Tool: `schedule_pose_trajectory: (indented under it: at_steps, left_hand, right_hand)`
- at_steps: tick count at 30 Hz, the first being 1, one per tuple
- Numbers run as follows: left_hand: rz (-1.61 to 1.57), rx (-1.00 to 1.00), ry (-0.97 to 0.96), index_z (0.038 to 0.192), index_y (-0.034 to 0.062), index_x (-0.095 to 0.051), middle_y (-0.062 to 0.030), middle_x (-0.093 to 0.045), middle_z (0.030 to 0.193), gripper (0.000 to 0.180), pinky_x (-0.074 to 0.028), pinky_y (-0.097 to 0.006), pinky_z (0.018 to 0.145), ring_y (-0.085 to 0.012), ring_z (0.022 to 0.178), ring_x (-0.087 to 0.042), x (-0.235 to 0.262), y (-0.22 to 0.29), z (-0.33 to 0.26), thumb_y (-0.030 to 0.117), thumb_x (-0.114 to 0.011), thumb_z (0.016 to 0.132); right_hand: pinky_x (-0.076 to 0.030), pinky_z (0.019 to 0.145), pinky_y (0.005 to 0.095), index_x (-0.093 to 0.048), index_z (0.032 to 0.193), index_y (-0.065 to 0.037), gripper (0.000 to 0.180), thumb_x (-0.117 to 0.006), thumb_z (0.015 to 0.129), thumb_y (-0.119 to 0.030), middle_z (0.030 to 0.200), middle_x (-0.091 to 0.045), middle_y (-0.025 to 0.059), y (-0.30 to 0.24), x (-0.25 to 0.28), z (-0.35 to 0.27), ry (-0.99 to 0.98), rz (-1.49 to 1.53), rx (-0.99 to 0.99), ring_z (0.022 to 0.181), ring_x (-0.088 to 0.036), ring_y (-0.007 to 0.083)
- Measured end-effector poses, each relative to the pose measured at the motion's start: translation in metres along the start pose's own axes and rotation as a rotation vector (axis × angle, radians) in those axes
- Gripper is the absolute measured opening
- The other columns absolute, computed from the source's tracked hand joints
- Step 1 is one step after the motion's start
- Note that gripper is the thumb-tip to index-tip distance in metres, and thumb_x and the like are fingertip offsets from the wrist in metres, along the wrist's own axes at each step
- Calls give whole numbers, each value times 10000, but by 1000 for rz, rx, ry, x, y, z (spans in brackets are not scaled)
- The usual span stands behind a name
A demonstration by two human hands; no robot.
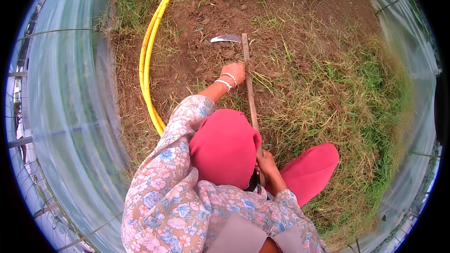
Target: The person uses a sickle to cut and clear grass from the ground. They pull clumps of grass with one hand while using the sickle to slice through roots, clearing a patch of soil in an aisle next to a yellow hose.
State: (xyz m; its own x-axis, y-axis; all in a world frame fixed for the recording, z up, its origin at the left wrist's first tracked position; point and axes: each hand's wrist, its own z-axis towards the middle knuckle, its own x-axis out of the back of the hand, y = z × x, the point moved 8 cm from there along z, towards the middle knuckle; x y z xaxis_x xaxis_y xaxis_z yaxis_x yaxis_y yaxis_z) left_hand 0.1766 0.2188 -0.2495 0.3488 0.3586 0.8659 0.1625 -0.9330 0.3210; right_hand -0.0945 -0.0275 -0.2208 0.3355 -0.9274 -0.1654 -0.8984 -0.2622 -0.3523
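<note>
- Head view: we find the long-handled sickle (pixel 250 86) between the person's knees and the bare soil (pixel 199 21), its curved blade (pixel 227 38) at the far end, tip toward the left.
- We judge the main hazard to be the left hand (pixel 234 72), which sits near the blade; a slip up the handle could bring the fingers to the edge.
- We consider a leftward swing a risk to the yellow hose (pixel 146 63), which curves on that side and could be nicked.
- We note the handle passing just beside the left knee (pixel 225 147); a sharp pull could knock it or be checked by it.
- Loose cut grass (pixel 323 107) to the right could, in our judgement, catch on the tool.
- Left arm: we record it reaching forward, wrist ringed by white bands (pixel 226 82), fist closed at the handle's upper part, fingers largely hidden.
- Right arm: we record it drawn in close, the right hand (pixel 268 164) wrapped round the lower handle, between the left knee and right knee (pixel 310 171).
- Whether the blade touches the soil, we cannot tell.
</note>
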Motion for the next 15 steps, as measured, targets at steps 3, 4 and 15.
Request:
schedule_pose_trajectory:
  at_steps: [3,4,15]
  left_hand:
    - [-156,183,243,994,-4,-603,-259,-673,882,289,-520,-516,762,-431,873,-655,49,-33,-32,235,-454,933]
    - [-150,236,321,991,-9,-599,-261,-670,871,305,-517,-521,751,-437,858,-652,66,-53,-48,254,-454,939]
    - [126,660,101,1236,59,-506,-204,-562,1203,503,-527,-467,823,-363,1000,-642,33,-204,-219,320,-639,827]
  right_hand:
    - [-388,371,284,-504,897,-62,177,-573,927,-222,596,-447,-1,12,10,-2,40,2,20,412,-422,108]
    - [-386,370,284,-504,892,-61,175,-573,925,-218,595,-447,1,8,10,-4,41,-11,26,413,-423,108]
    - [-499,615,360,-587,951,30,341,-603,907,-308,737,-648,122,-77,1,27,177,-435,670,648,-632,218]
